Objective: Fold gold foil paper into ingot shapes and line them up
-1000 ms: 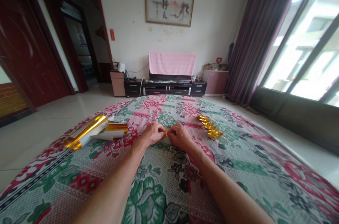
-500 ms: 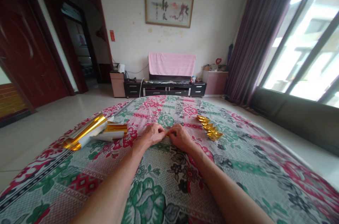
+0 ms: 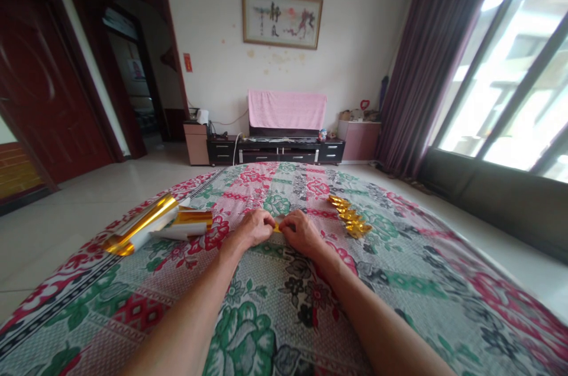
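Observation:
My left hand (image 3: 255, 228) and my right hand (image 3: 303, 231) meet at the middle of a flowered cloth (image 3: 284, 305). Both are closed in a pinch on a small folded piece of gold paper (image 3: 277, 227), of which only a sliver shows between the fingers. To the right of my right hand lies a row of finished gold paper folds (image 3: 349, 217). At the left lies a stack of gold foil sheets (image 3: 148, 225), partly curled, with white backing showing.
The cloth covers a large rounded surface that drops off to a tiled floor (image 3: 66, 216) on both sides. Far ahead stands a low black TV cabinet (image 3: 284, 150) under a pink cloth. Windows and a dark curtain (image 3: 426, 68) are on the right.
My hands stay pinched on the gold paper in almost the same spot, with the fingers shifting slightly. The view has tilted down a little.

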Available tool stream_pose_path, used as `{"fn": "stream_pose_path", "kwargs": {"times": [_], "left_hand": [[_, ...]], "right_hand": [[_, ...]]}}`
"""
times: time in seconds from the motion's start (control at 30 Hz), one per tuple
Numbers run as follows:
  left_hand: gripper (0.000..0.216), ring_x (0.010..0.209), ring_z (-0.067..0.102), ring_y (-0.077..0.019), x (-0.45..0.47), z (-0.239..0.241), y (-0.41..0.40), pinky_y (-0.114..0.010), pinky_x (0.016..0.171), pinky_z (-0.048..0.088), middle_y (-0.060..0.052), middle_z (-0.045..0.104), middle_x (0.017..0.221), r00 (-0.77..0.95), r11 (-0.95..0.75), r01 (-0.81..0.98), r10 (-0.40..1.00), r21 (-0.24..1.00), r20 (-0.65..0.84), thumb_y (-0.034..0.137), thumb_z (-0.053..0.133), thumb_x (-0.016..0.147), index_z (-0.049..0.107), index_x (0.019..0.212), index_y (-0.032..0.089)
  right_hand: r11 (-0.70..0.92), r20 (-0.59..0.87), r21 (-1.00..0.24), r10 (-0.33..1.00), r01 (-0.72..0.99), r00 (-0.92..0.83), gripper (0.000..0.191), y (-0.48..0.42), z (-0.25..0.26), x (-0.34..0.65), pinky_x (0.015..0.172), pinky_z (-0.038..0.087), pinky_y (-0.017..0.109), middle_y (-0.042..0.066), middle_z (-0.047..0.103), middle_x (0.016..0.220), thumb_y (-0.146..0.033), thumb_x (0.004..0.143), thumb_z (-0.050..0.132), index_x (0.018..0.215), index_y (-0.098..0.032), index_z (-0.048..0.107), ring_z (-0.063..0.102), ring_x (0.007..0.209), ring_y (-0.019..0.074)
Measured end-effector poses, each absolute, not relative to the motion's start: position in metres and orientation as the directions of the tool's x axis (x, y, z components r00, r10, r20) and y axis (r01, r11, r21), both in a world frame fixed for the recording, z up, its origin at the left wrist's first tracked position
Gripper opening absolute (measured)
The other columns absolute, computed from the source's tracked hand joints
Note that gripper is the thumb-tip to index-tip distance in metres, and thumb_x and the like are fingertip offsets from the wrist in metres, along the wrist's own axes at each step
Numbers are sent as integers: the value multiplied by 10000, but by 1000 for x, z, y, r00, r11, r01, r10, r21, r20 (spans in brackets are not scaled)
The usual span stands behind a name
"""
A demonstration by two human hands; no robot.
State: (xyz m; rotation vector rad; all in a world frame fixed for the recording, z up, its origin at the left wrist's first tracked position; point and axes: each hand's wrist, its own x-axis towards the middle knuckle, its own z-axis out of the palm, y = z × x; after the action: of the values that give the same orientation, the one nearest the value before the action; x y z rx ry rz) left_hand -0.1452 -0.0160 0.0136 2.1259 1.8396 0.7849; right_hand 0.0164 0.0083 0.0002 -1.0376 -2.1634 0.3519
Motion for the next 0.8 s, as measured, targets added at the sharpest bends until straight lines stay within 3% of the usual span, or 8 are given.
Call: {"fn": "stream_pose_path", "kwargs": {"times": [0.17, 0.23, 0.37, 0.6, 0.8], "left_hand": [[222, 698, 581, -138, -149, 7, -16, -238, 677, 450, -33, 651, 797, 103, -251, 855, 940, 454, 325, 166, 494, 652, 698, 734, 189], [225, 686, 576, -133, -149, 4, -16, -231, 672, 449, -35, 642, 791, 111, -269, 856, 930, 442, 351, 147, 488, 648, 695, 731, 182], [218, 702, 572, -135, -148, 0, -15, -230, 702, 450, -35, 628, 775, 132, -314, 862, 898, 398, 421, 117, 484, 653, 684, 711, 182], [190, 847, 566, -162, -147, -2, -15, -269, 842, 434, -41, 622, 846, 150, -355, 860, 862, 366, 484, 108, 496, 662, 662, 707, 189], [126, 875, 567, -171, -145, -1, -15, -280, 853, 430, -41, 623, 868, 155, -379, 843, 851, 382, 502, 146, 528, 673, 645, 687, 191]], "right_hand": [[546, 599, -609, 792, 576, -117, 270, 12, 0, 20, 720, 443, 247, 52, 627, 855, -78, 712, 423, 822, -163, 655, 572, 763, 144], [504, 587, -601, 805, 620, -86, 240, 13, 0, 20, 737, 436, 258, 53, 621, 859, -103, 698, 459, 831, -167, 648, 570, 767, 154], [434, 534, -542, 839, 720, -104, 185, 12, -2, 19, 748, 408, 259, 57, 628, 853, -161, 709, 506, 829, -180, 645, 571, 786, 169], [507, 481, -415, 827, 756, -290, 318, 11, -5, 16, 798, 351, 312, 38, 642, 973, -202, 778, 476, 1085, -241, 550, 550, 917, 210], [558, 495, -473, 809, 682, -318, 343, 12, -6, 16, 804, 376, 276, 34, 635, 947, -153, 722, 510, 1055, -211, 566, 561, 886, 179]]}}
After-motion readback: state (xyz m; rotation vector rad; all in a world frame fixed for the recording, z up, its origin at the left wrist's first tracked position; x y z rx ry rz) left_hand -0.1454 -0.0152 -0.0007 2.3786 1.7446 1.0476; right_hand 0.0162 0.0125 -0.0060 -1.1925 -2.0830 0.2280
